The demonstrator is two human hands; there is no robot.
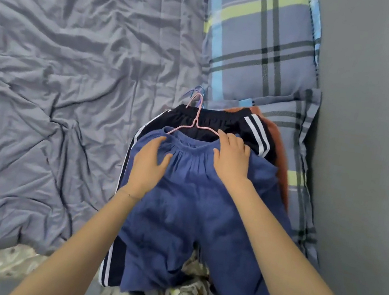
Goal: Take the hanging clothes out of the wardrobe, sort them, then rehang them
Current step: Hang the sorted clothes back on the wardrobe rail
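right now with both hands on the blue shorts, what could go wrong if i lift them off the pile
1. The pink hanger has its hook bunched with the other hanger hooks. Lifting could snag them and drag the black striped shorts along.
2. The blue shorts look only loosely seated on that hanger, and the left hand and right hand lie on cloth, so the shorts might slip off.

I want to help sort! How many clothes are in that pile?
3: blue shorts on top, black white-striped shorts beneath, rust-orange garment lowest, at right. More may be hidden.
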